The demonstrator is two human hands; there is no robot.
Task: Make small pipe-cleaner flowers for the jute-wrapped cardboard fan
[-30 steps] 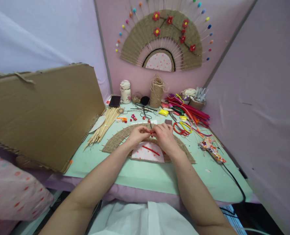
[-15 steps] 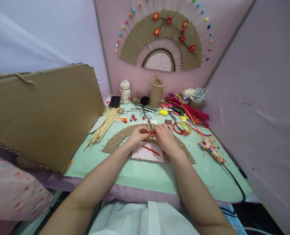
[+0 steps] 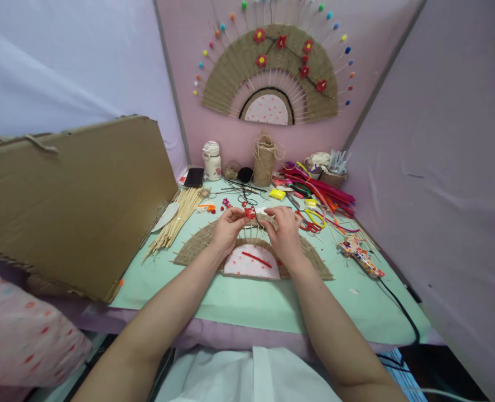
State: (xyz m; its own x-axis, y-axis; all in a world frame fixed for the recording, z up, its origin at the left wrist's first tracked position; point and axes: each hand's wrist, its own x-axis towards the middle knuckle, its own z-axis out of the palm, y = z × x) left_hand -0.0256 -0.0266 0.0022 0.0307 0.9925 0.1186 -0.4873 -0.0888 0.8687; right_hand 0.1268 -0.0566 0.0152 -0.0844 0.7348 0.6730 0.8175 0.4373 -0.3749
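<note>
My left hand [image 3: 229, 228] pinches a small red flower [image 3: 249, 213] above the woven fan. To its right, my right hand [image 3: 283, 226] has its fingers curved beside the flower; whether anything thin is between them is too small to tell. Under both hands lies the brown woven fan [image 3: 195, 244], with thin sticks at its edge and a white, red-dotted half circle [image 3: 239, 267] at its base. A red strip [image 3: 256, 259] rests on that half circle. Black cord [image 3: 247, 196] lies behind the hands, one strand reaching toward them.
Cardboard [image 3: 75, 206] stands at left beside bundled sticks [image 3: 178, 220]. Behind are a bottle [image 3: 212, 161], phone [image 3: 194, 177] and twine roll [image 3: 264, 161]. Scissors [image 3: 312, 222], red pipe cleaners [image 3: 335, 195] and a corded, patterned tool [image 3: 361, 255] are at right.
My hands have moved apart from their close pinch. The red flower now shows raised in my left fingers, and my right hand has opened somewhat. The view has shifted slightly.
</note>
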